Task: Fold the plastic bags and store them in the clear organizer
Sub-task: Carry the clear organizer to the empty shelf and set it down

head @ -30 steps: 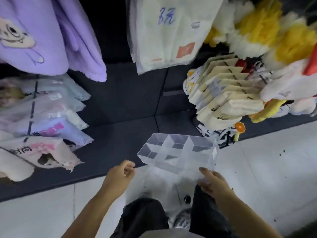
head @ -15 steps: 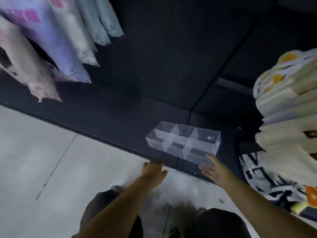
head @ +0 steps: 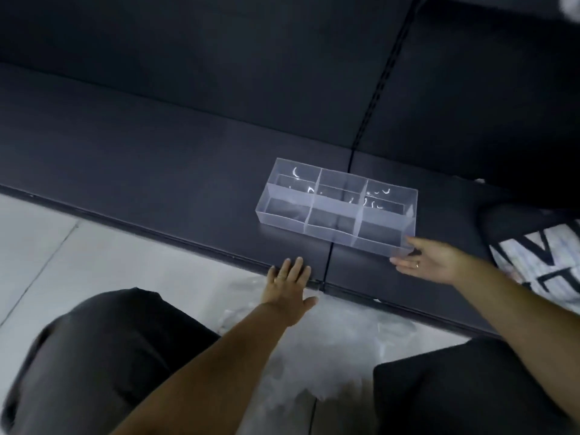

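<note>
Looking down, I see the clear organizer (head: 337, 205) sitting on the dark mat (head: 157, 167), its long axis running left to right across my view, all six compartments apparently empty. My right hand (head: 430, 262) is open, its straight fingers touching the near right corner of the box. My left hand (head: 288, 287) lies open and flat on the mat's front edge, apart from the box. The plastic bags (head: 329, 356) sit in a crumpled heap on the floor (head: 62, 262) between my knees, nearer me than either hand. I judge the left hand closer for the first pick.
</note>
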Action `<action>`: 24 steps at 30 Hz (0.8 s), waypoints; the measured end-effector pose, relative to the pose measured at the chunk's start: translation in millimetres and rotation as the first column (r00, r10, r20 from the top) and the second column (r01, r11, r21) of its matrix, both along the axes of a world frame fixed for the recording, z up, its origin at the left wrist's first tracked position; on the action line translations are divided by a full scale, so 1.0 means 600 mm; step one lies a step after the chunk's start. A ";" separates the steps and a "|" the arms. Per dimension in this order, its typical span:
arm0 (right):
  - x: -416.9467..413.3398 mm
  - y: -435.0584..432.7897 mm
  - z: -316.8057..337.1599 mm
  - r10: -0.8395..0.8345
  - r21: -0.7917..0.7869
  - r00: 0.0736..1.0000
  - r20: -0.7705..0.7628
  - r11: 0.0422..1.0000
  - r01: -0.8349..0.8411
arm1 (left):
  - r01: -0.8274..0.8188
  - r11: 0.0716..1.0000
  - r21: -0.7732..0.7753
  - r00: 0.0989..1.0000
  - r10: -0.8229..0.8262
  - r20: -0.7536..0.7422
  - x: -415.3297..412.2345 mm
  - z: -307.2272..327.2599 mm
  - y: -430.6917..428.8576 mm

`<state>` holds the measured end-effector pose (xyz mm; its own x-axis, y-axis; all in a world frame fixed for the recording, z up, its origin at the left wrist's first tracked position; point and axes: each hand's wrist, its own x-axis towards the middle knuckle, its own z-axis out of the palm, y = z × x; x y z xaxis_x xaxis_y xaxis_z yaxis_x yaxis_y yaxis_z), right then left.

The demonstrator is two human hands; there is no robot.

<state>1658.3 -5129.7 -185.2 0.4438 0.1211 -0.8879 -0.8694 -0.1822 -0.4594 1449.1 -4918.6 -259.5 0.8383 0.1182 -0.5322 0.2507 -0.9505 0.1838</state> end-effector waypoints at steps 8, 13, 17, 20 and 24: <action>-0.058 0.045 0.040 0.917 -0.937 0.325 0.231 0.300 -0.181 | -0.001 0.999 0.043 0.999 -0.001 0.046 -0.021 -0.003 -0.019; -0.198 0.127 -0.036 0.975 -0.958 -0.145 0.168 0.126 -0.257 | 0.040 0.999 0.020 0.998 -0.041 0.057 -0.024 -0.006 -0.012; -0.211 0.159 -0.086 0.980 -0.967 -0.106 0.167 0.142 -0.210 | 0.053 0.999 0.001 0.998 -0.053 0.046 -0.020 -0.009 -0.005; -0.192 0.168 -0.101 0.981 -0.969 -0.091 0.173 0.153 -0.192 | 0.055 0.998 0.009 0.997 -0.056 0.050 -0.022 -0.012 -0.005; -0.143 0.185 -0.101 0.982 -0.963 -0.092 0.163 0.138 -0.232 | 0.060 0.998 0.031 0.994 -0.062 0.088 -0.028 -0.023 -0.005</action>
<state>1572.6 -5018.8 -245.8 0.7908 0.5649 -0.2356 0.5670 -0.8211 -0.0656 1432.2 -4921.4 -273.5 0.8884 0.0793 -0.4521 0.1758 -0.9686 0.1757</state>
